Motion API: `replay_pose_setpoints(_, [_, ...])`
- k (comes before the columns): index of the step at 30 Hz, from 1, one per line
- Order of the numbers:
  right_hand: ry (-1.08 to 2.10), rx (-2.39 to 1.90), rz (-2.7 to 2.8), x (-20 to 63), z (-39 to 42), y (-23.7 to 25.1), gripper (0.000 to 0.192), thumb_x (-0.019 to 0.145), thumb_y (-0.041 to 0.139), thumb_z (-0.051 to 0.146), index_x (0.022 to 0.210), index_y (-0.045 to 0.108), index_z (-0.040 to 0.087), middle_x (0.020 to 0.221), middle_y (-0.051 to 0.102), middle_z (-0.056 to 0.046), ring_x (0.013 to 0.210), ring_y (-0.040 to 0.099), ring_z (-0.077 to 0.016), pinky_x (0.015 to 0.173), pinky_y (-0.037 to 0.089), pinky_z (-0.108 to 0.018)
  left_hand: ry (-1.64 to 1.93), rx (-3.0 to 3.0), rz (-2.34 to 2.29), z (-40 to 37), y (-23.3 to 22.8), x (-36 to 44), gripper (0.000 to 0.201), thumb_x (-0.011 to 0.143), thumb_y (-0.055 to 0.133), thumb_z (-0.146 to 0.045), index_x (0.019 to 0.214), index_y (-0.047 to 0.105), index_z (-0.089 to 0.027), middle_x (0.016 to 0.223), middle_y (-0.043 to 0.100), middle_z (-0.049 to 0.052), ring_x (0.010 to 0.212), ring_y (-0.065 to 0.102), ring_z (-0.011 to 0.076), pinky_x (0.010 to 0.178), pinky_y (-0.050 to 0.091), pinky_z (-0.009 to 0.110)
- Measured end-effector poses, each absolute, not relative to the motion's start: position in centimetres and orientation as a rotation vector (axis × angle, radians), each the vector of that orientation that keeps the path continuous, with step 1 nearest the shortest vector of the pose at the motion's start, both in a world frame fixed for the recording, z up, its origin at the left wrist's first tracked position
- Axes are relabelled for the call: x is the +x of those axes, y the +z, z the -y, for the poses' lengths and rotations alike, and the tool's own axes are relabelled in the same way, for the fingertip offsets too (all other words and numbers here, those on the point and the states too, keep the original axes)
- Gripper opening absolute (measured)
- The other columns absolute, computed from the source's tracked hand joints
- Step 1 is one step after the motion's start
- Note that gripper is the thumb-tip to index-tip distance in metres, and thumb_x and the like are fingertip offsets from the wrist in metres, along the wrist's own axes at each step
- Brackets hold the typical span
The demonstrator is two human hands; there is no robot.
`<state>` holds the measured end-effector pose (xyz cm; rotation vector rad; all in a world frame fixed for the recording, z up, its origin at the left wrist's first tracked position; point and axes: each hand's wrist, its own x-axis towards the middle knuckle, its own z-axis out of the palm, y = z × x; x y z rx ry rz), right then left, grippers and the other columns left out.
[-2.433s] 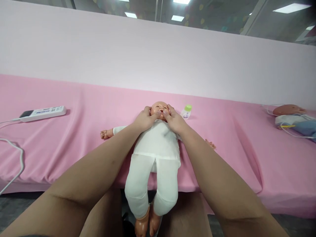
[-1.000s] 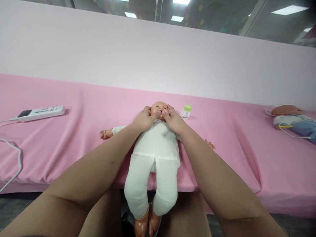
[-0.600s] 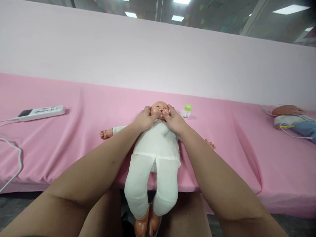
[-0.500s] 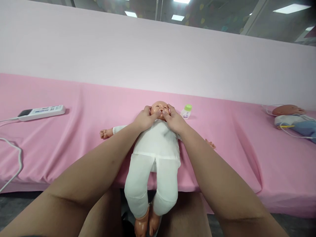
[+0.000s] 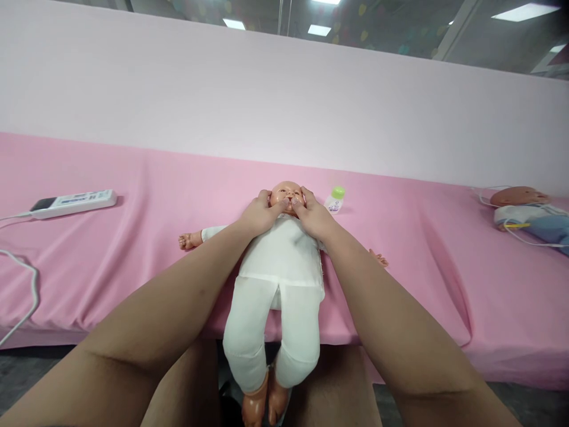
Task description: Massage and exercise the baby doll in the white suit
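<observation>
Cupping the doll (image 5: 281, 261) head from both sides: left hand (image 5: 260, 214) and right hand (image 5: 315, 217) clamped on its cheeks, thumbs by the mouth, bottle (image 5: 335, 200) just beside.

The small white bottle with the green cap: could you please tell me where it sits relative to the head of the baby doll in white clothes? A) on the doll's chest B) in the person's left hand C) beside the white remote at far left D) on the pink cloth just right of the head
D: the small white bottle with the green cap lies on the pink cloth, just right of the baby doll in white clothes, whose head both hands cup.
</observation>
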<state>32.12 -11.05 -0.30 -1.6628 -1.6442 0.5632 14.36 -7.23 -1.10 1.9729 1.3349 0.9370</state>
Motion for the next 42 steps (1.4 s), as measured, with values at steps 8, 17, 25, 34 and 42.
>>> replay_pose_setpoints(8, [0.570, -1.666, 1.645, 32.14, 11.00, -0.35, 0.077, 0.093, 0.038, 0.064, 0.157, 0.019, 0.024, 0.153, 0.039, -0.011, 0.138, 0.041, -0.0335, 0.113, 0.032, -0.052, 0.935, 1.983, -1.349, 7.42, -0.93, 14.39, 0.066, 0.084, 0.047, -0.070, 0.125, 0.050, -0.020, 0.126, 0.064, 0.014, 0.109, 0.063, 0.0284, 0.088, 0.046, 0.036])
replay_pose_setpoints(17, [0.543, -1.671, 1.656, 32.11, 10.97, -0.40, 0.078, 0.093, 0.038, 0.064, 0.157, 0.018, 0.023, 0.153, 0.039, -0.011, 0.137, 0.042, -0.0333, 0.113, 0.031, -0.050, 0.938, 1.981, -1.357, 7.44, -0.91, 14.41, 0.065, 0.084, 0.047, -0.070, 0.127, 0.050, -0.021, 0.128, 0.063, 0.013, 0.111, 0.061, 0.0285, 0.090, 0.046, 0.036])
replay_pose_setpoints(25, [0.514, -1.671, 1.674, 32.17, 10.76, -0.62, 0.077, 0.094, 0.036, 0.064, 0.157, 0.019, 0.022, 0.152, 0.041, -0.012, 0.138, 0.041, -0.0334, 0.113, 0.032, -0.050, 0.928, 1.985, -1.364, 7.26, -1.01, 14.44, 0.065, 0.084, 0.048, -0.070, 0.126, 0.050, -0.021, 0.128, 0.063, 0.013, 0.111, 0.061, 0.0283, 0.090, 0.046, 0.036])
replay_pose_setpoints(34, [0.497, -1.664, 1.680, 32.35, 10.45, -0.88, 0.078, 0.094, 0.036, 0.065, 0.157, 0.020, 0.022, 0.152, 0.041, -0.011, 0.138, 0.042, -0.0328, 0.113, 0.031, -0.050, 0.916, 1.971, -1.354, 7.45, -0.89, 14.42, 0.068, 0.083, 0.047, -0.071, 0.129, 0.048, -0.022, 0.127, 0.064, 0.013, 0.112, 0.061, 0.0283, 0.091, 0.045, 0.036])
replay_pose_setpoints(42, [0.503, -1.665, 1.676, 32.30, 10.65, -0.78, 0.078, 0.094, 0.036, 0.065, 0.157, 0.019, 0.023, 0.151, 0.042, -0.011, 0.136, 0.043, -0.0336, 0.113, 0.032, -0.051, 0.913, 1.985, -1.361, 7.27, -0.95, 14.44, 0.070, 0.083, 0.047, -0.072, 0.130, 0.048, -0.021, 0.128, 0.063, 0.013, 0.113, 0.061, 0.0291, 0.091, 0.045, 0.036])
